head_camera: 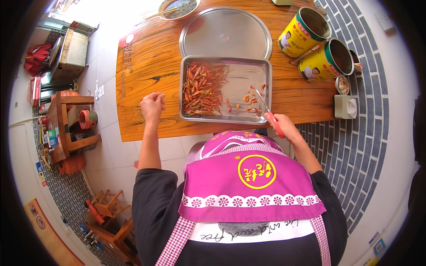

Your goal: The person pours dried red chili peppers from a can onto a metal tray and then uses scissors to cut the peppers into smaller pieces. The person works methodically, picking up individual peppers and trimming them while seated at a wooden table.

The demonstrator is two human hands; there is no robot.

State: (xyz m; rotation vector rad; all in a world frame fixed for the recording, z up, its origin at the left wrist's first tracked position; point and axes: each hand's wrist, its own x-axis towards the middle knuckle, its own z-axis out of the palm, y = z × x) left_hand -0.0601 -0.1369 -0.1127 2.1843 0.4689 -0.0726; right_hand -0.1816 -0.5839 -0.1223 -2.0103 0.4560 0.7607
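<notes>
My right hand (283, 126) holds red-handled scissors (275, 123), their blades over the near right corner of a rectangular steel tray (226, 119). Whole dried red chillies with stems (203, 89) are heaped in the tray's left half. Cut chilli pieces and seeds (248, 98) lie scattered in its right part. My left hand (153, 103) is over the wooden table, left of the tray, with its fingers curled; whether it holds something small cannot be told. Thin stems (138, 111) lie on the table beside and below that hand.
Behind the tray lies a round metal tray (224, 33). A bowl with chopsticks (179, 8) stands at the far edge. Two large yellow cans (301, 31), a small bowl (342, 85) and a tissue box (342, 106) stand on the right, near a brick-patterned wall. Wooden stools (109, 204) are at lower left.
</notes>
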